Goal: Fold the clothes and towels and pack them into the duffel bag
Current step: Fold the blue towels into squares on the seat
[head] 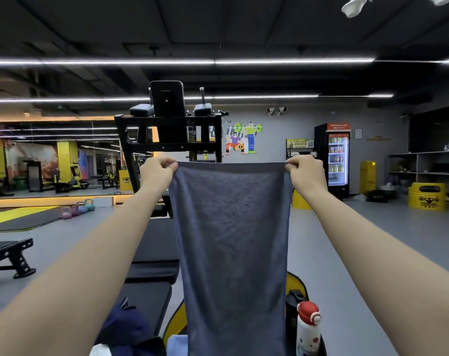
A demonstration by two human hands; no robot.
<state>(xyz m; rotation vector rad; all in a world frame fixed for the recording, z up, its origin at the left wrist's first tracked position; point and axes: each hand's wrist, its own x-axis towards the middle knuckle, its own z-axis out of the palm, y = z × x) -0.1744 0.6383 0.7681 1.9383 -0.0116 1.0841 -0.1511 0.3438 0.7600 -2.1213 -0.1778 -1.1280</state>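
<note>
Grey-blue terry cloth fills the middle of the view: a towel [231, 253] hangs full length, held up at arm's reach by its two top corners. The left hand [155, 173] pinches the left corner between thumb and curled fingers, and the right hand [307, 174] pinches the right corner the same way, so the top edge runs taut and nearly level between them. Both side edges fall straight and hang free.

Behind the towel's lower end, a yellow-and-black duffel bag [296, 283] shows only at its rim, on either side of the cloth. A white bottle with a red cap [308, 327] stands at the bag's right side, just beside a black bottle [292, 304]. To the left, dark navy clothing [125, 327] lies on the near end of a black padded bench [151, 273], with a light blue folded cloth [177, 344] beside it.

Writing in the room is too small or blurred to read: a yellow poster beside the lit drinks fridge [337, 158], an orange header on the fridge, and a black emblem on the yellow box [427, 196]. A wall graphic shows cartoon weightlifters [244, 137]. Open grey floor lies to the right of the bench and the bag.
</note>
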